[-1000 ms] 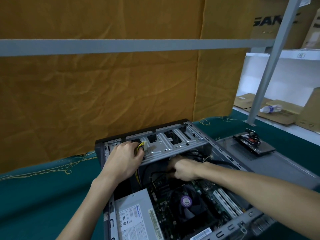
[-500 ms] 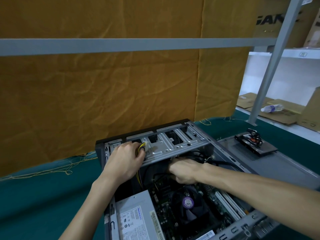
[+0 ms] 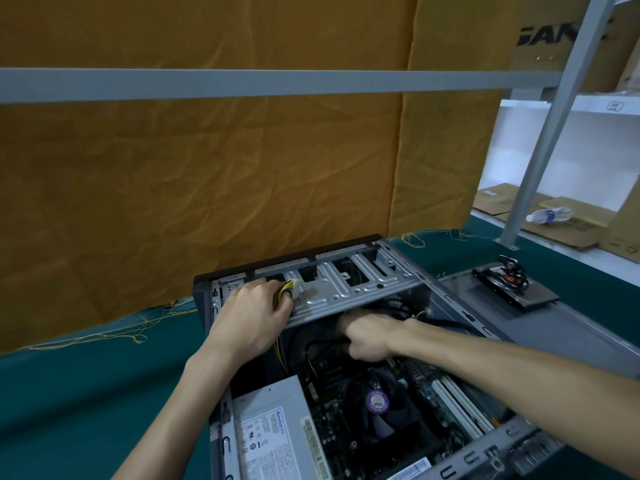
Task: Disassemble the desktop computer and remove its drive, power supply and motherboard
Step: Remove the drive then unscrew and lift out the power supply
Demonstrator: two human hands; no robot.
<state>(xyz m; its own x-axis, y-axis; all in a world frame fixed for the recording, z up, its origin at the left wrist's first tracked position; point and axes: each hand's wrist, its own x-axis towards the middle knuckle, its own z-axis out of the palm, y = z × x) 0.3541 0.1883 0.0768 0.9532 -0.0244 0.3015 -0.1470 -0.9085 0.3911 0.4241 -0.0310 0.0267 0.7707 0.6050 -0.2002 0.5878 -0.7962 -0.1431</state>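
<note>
The open computer case point(image 3: 408, 282) lies on its side on the green table. My left hand point(image 3: 251, 313) grips a bundle of yellow and black power wires with a white connector point(image 3: 290, 287) against the silver drive cage point(image 3: 349, 287). Under the cage, my right hand point(image 3: 367, 337) is curled round black cables above the motherboard point(image 3: 332, 410); its fingertips are hidden. The grey power supply point(image 3: 273, 431) sits at the near left of the case. A black CPU fan point(image 3: 377, 407) with a purple label covers the board's middle. A removed drive point(image 3: 512, 289) lies on the case's side panel.
The grey side panel point(image 3: 519, 327) lies flat to the right of the case. An orange cloth hangs behind the table. A grey frame bar point(image 3: 277, 83) crosses overhead and a post point(image 3: 540, 157) stands at the right. Cardboard and a plastic bottle point(image 3: 549, 214) rest on the shelf beyond.
My right hand has shifted slightly while gripping the cables under the cage. My left hand has stayed on the wire bundle. The camera has tilted a little.
</note>
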